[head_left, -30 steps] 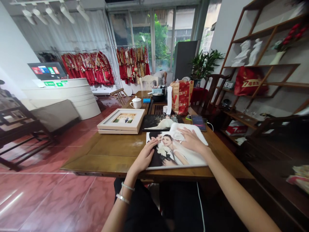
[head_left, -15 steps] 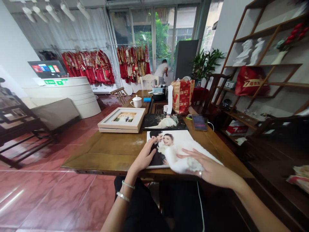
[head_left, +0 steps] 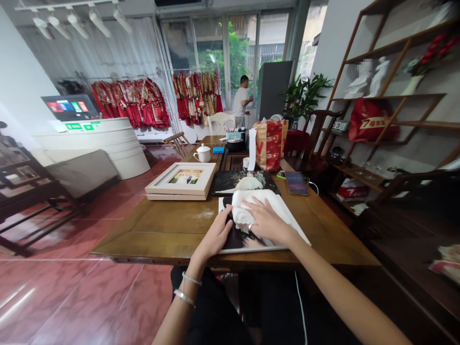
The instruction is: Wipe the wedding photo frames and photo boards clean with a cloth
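Note:
A wedding photo print (head_left: 233, 238) of a couple lies flat near the table's front edge. Over much of it is a bunched white cloth (head_left: 241, 197), which hides the pictured heads. My right hand (head_left: 268, 220), a ring on one finger, grips this cloth from above and presses it onto the print, fingers somewhat spread. On the print's left edge rests my left hand (head_left: 216, 233), its fingers stretched out and holding nothing. Behind the print is a second, dark photo panel (head_left: 230, 182) showing a white gown. Light wooden picture frames (head_left: 208, 184) are stacked to the left.
A white lidded cup (head_left: 203, 154), a blue box (head_left: 218, 150), a black pot (head_left: 235, 144), a red paper bag (head_left: 271, 148) and a phone (head_left: 297, 183) stand or lie farther back on the wooden table (head_left: 154, 230). Another person (head_left: 240, 101) stands by the window.
My right hand has slid the white cloth left and away from me, over the pictured heads. My left hand has stayed on the edge. The person at the back has straightened up.

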A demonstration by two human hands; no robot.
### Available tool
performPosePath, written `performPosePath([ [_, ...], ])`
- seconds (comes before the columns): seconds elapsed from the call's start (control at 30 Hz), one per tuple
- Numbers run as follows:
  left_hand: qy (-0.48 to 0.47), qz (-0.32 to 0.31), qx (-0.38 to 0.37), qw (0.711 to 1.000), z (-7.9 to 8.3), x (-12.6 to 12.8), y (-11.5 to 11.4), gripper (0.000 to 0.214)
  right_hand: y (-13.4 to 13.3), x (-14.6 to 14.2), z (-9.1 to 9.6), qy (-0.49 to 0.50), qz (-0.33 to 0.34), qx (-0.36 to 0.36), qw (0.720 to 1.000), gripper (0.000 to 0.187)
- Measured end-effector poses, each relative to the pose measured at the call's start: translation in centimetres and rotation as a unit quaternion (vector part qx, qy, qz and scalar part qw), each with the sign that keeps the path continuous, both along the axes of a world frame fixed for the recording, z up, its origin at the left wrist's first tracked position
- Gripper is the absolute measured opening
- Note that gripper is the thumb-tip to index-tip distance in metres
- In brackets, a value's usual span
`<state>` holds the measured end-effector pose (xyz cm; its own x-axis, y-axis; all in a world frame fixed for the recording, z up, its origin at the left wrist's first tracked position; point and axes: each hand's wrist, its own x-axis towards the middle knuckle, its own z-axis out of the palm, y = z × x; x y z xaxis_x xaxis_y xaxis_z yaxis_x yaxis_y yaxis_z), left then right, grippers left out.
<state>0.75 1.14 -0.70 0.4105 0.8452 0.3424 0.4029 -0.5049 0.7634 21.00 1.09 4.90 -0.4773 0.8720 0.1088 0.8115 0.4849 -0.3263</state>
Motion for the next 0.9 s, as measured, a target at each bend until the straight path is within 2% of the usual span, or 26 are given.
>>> performPosePath([
  [0.13,0.001,0.001,0.005,1.000,-0.1,0.1,0.0,0.050,-4.3,0.3,0.2,0.007,0.065,0.000,0.998,0.065],
  [0.27,0.026,-0.006,0.017,1.000,0.3,0.1,-0.2,0.049,-7.2,3.2,0.4,0.012,0.090,-0.021,0.996,0.068],
  [0.37,0.038,-0.021,0.031,0.999,0.6,0.1,-0.3,0.048,-6.9,5.8,0.1,0.008,0.055,-0.035,0.998,0.064],
  [0.5,0.040,-0.022,0.025,0.999,0.8,0.1,-0.4,0.049,-3.3,7.4,-0.6,-0.005,-0.025,-0.016,1.000,0.060],
  [0.6,0.031,-0.014,0.009,0.999,0.7,0.0,-0.3,0.047,-0.4,6.8,-0.9,-0.019,-0.082,0.018,0.996,0.061],
  [0.7,0.018,-0.007,-0.016,1.000,0.6,0.0,-0.2,0.048,0.2,5.2,-0.9,-0.025,-0.101,0.023,0.994,0.060],
  [0.8,0.011,-0.002,-0.049,0.999,0.7,0.0,-0.1,0.053,-2.4,3.1,-0.7,-0.019,-0.064,0.017,0.998,0.061],
  [0.9,-0.004,0.004,-0.073,0.997,0.8,0.1,-0.3,0.061,-6.6,1.1,-0.3,-0.001,0.017,0.010,1.000,0.070],
])
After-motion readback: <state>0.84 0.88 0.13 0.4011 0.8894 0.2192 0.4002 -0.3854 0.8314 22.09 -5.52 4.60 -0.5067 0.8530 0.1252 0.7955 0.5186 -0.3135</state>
